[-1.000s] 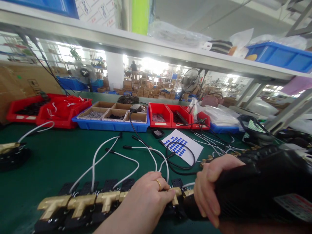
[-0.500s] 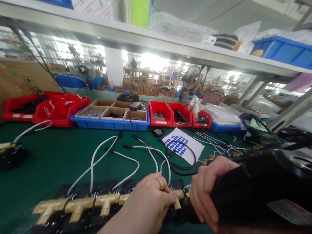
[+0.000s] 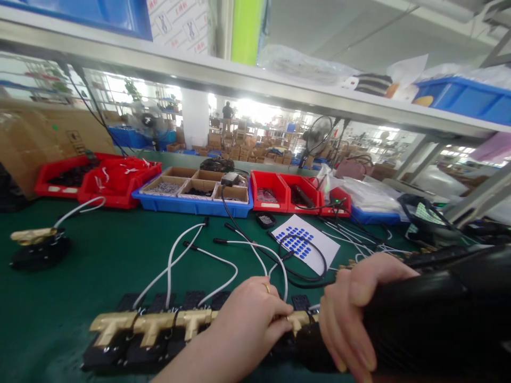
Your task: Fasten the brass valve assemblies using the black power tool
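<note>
A row of brass tee fittings on black bases lies along the near edge of the green table, with white cables running from them. My left hand, a ring on one finger, presses its closed fingers onto the right end of the brass row. My right hand is wrapped round a large black power tool, whose nose sits against the brass fitting beside my left fingers.
Red bins and a blue tray of boxed parts line the back of the table. A white sheet with blue dots and a black cable loop lie mid-table. Another brass fitting sits far left. A shelf runs overhead.
Both hands stay on the brass row and the tool. The view has shifted, so everything on the table appears further right.
</note>
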The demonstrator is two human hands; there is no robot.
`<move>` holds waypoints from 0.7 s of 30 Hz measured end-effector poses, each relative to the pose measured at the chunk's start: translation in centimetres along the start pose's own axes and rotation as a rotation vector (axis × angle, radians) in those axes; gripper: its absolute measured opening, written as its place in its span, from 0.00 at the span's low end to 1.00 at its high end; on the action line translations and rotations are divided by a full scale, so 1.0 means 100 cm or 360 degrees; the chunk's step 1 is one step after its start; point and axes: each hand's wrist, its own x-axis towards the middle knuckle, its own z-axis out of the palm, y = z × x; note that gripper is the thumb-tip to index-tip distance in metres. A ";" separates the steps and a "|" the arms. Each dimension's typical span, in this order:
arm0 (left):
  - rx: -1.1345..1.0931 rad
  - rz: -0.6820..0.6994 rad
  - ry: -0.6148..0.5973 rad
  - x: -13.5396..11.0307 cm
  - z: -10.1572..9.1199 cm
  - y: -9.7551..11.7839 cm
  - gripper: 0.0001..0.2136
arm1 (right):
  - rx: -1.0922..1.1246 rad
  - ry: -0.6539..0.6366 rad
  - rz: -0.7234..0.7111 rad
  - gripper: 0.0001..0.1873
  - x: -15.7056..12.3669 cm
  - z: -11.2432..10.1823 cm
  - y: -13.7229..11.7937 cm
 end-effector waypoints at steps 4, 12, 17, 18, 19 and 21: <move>0.0001 0.0080 0.0074 0.006 0.007 -0.006 0.12 | -0.0082 -0.0106 0.0091 0.21 0.008 -0.004 0.012; -0.0055 0.0086 0.0171 0.008 0.016 -0.012 0.16 | -0.0064 -0.0139 0.0219 0.21 0.003 -0.019 0.021; -0.0141 0.0013 0.0152 0.005 0.008 -0.006 0.13 | -0.0021 -0.0149 0.0237 0.21 0.003 -0.027 0.024; -0.0166 -0.0006 0.0140 0.004 0.007 -0.005 0.12 | -0.0047 -0.0154 0.0242 0.21 0.005 -0.027 0.024; -0.0193 -0.0020 0.0131 0.004 0.007 -0.005 0.11 | -0.0087 -0.0173 0.0263 0.21 0.008 -0.026 0.025; -0.0226 -0.0015 0.0140 0.003 0.007 -0.004 0.12 | -0.0144 -0.0196 0.0280 0.21 0.013 -0.020 0.028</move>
